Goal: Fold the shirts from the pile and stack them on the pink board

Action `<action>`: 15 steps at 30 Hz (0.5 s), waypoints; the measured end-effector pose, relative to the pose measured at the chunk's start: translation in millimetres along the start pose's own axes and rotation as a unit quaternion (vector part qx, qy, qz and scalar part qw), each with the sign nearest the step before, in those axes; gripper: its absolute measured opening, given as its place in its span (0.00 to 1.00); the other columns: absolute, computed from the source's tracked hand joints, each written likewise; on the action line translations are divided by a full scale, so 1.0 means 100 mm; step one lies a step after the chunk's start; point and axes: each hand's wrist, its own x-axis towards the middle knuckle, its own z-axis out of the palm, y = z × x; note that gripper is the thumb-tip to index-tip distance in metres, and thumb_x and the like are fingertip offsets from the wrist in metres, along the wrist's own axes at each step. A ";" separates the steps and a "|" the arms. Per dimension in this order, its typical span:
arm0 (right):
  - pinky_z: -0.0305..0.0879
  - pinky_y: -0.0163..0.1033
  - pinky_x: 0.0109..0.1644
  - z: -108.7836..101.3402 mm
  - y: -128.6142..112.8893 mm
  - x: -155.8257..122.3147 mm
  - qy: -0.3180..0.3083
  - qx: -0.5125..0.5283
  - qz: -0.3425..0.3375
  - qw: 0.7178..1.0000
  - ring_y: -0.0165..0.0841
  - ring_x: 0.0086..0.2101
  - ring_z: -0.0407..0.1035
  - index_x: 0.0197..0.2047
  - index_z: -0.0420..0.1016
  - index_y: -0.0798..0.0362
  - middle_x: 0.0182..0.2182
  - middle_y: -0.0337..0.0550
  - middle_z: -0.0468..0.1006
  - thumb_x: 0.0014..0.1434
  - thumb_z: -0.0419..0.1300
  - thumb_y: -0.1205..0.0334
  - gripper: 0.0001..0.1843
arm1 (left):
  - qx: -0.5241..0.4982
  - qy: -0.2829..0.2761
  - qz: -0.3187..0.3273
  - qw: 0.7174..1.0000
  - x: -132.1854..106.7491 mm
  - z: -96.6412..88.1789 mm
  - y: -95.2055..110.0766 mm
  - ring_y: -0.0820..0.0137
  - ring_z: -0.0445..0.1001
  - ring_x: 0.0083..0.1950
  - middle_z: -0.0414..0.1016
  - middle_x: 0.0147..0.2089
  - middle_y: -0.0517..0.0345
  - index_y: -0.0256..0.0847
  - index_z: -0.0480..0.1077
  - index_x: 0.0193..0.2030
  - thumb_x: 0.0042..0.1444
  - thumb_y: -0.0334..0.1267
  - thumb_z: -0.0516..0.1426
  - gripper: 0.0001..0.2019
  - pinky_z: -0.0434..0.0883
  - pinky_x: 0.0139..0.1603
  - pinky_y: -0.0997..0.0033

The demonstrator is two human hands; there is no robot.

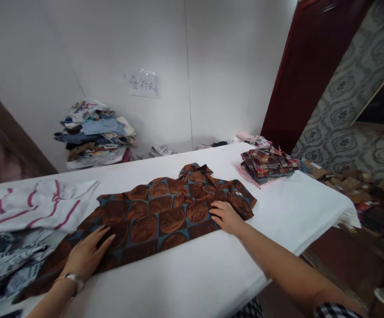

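Observation:
A brown shirt (172,220) with blue patches and large round prints lies spread across the white-covered table, its collar toward the wall. My left hand (85,254), with a bracelet at the wrist, rests on the shirt's left part with fingers extended. On the near right part, by the sleeve, my right hand (225,217) lies with its fingers stretched out over the fabric. Neither hand grips the cloth. The shirt's left end tapers toward the near left, beside a black-and-white patterned garment (11,265).
A white garment with magenta stripes (39,203) lies at the left. Folded plaid shirts (268,163) are stacked at the back right. Behind the table stands a tall clothes pile (96,132). A paper sign (144,84) hangs on the wall; cardboard boxes (351,183) are at right.

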 end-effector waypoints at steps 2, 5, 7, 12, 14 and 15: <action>0.53 0.54 0.62 0.00 -0.03 0.01 -0.016 0.003 0.012 1.000 0.41 0.57 0.60 0.51 0.75 0.47 0.55 0.47 0.70 0.62 0.54 0.61 0.15 | -0.030 0.016 -0.014 0.999 0.16 -0.15 0.11 0.59 0.73 0.55 0.73 0.56 0.50 0.42 0.72 0.49 0.54 0.54 0.42 0.28 0.68 0.57 0.59; 0.46 0.57 0.64 0.00 -0.06 0.03 -0.036 0.010 0.035 0.999 0.41 0.60 0.56 0.53 0.72 0.46 0.57 0.46 0.68 0.62 0.53 0.61 0.16 | -0.069 0.031 0.033 0.997 0.52 -0.39 0.55 0.59 0.71 0.57 0.75 0.54 0.46 0.38 0.72 0.47 0.54 0.54 0.44 0.27 0.65 0.61 0.60; 0.42 0.58 0.66 0.02 -0.06 0.03 -0.047 0.015 0.053 0.997 0.41 0.62 0.52 0.54 0.71 0.45 0.60 0.44 0.65 0.63 0.53 0.60 0.17 | -0.095 0.026 0.085 0.991 0.81 -0.48 1.00 0.61 0.71 0.56 0.74 0.54 0.47 0.37 0.72 0.48 0.55 0.52 0.45 0.25 0.64 0.61 0.62; 0.39 0.59 0.66 0.03 -0.07 0.02 -0.061 0.022 0.071 0.995 0.43 0.65 0.46 0.57 0.68 0.44 0.63 0.42 0.60 0.64 0.50 0.59 0.19 | -0.070 -0.017 0.213 0.974 1.52 -0.38 2.21 0.64 0.71 0.55 0.75 0.53 0.51 0.40 0.71 0.49 0.57 0.40 0.47 0.18 0.65 0.59 0.65; 0.39 0.59 0.66 0.02 -0.08 0.02 -0.062 0.026 0.068 0.995 0.42 0.65 0.46 0.57 0.68 0.44 0.64 0.42 0.60 0.64 0.49 0.59 0.19 | -0.059 -0.027 0.227 0.972 1.76 -0.26 2.60 0.65 0.71 0.55 0.74 0.54 0.52 0.41 0.71 0.50 0.57 0.37 0.49 0.17 0.66 0.59 0.66; 0.39 0.59 0.67 0.01 -0.09 0.02 -0.061 0.028 0.069 0.995 0.42 0.65 0.46 0.57 0.67 0.44 0.64 0.42 0.60 0.64 0.49 0.59 0.19 | -0.055 -0.030 0.229 0.971 1.87 -0.19 2.77 0.65 0.70 0.56 0.73 0.55 0.53 0.42 0.70 0.51 0.57 0.37 0.50 0.17 0.65 0.59 0.67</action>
